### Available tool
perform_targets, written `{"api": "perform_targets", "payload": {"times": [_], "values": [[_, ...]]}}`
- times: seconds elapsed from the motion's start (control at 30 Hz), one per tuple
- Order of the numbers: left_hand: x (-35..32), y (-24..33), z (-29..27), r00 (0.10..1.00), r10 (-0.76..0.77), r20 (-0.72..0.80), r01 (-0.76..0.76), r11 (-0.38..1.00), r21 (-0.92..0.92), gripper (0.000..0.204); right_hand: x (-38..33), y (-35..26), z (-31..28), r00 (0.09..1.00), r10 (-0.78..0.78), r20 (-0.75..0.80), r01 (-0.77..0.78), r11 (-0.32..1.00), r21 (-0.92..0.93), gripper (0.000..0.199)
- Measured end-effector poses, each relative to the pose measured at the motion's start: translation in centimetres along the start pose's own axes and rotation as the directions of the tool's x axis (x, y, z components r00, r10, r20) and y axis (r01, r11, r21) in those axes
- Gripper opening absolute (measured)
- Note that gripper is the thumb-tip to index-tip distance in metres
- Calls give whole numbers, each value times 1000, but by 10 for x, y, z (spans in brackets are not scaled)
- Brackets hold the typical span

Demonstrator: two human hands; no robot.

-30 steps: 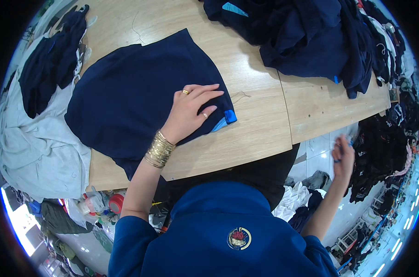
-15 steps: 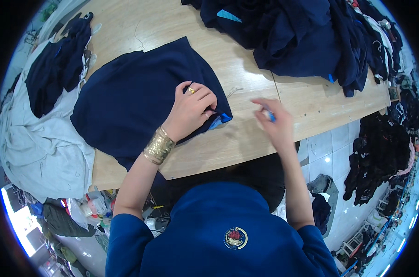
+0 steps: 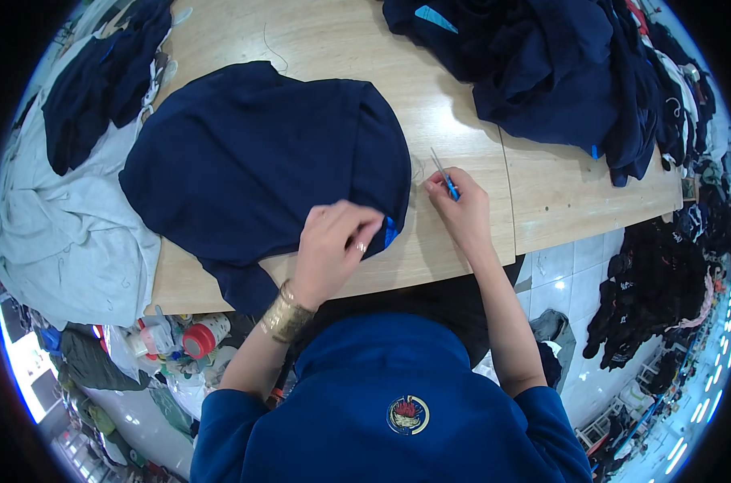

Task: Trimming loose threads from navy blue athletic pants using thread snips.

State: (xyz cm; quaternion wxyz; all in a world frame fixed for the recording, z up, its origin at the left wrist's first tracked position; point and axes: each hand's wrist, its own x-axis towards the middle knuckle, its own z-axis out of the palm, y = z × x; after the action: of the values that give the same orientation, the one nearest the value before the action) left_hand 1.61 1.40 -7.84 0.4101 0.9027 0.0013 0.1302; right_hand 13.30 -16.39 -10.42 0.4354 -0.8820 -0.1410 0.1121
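A navy garment (image 3: 253,153) lies spread on the wooden table in front of me, with a bright blue patch (image 3: 390,232) at its near right corner. Over that corner is my left hand (image 3: 333,245), its fingers bent and smeared by motion; whether cloth is pinched between thumb and fingers cannot be made out. A gold cuff and rings are on it. Just right of the garment, my right hand (image 3: 462,208) is closed round small blue-handled thread snips (image 3: 451,188), their thin pointed blades directed away from me and apart from the cloth.
More navy garments (image 3: 543,80) are heaped at the far right of the wooden table (image 3: 454,266). Pale grey cloth (image 3: 84,249) hangs over its left end, under another navy piece (image 3: 100,88). Loose threads (image 3: 274,53) lie beyond the garment. A red-and-white container (image 3: 206,336) stands below the left edge.
The garment's right side has been shifted and now shows a folded, rounded edge. My left hand has moved toward me, and my right hand slightly left, with the snips now pointing away.
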Motion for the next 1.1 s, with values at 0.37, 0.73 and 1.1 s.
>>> {"api": "perform_targets", "payload": {"times": [0.37, 0.73, 1.1], "values": [[55, -20, 54, 997, 41, 62, -47, 992, 113, 28, -9, -5, -16, 997, 67, -37, -65, 996, 65, 12], [63, -29, 58, 994, 110, 25, -112, 986, 121, 10, -36, 6, -5, 950, -210, 232, 255, 949, -185, 26], [85, -37, 34, 906, -243, 346, 380, 827, -414, 11, -23, -8, -17, 962, -173, 214, 216, 955, -201, 26]]}}
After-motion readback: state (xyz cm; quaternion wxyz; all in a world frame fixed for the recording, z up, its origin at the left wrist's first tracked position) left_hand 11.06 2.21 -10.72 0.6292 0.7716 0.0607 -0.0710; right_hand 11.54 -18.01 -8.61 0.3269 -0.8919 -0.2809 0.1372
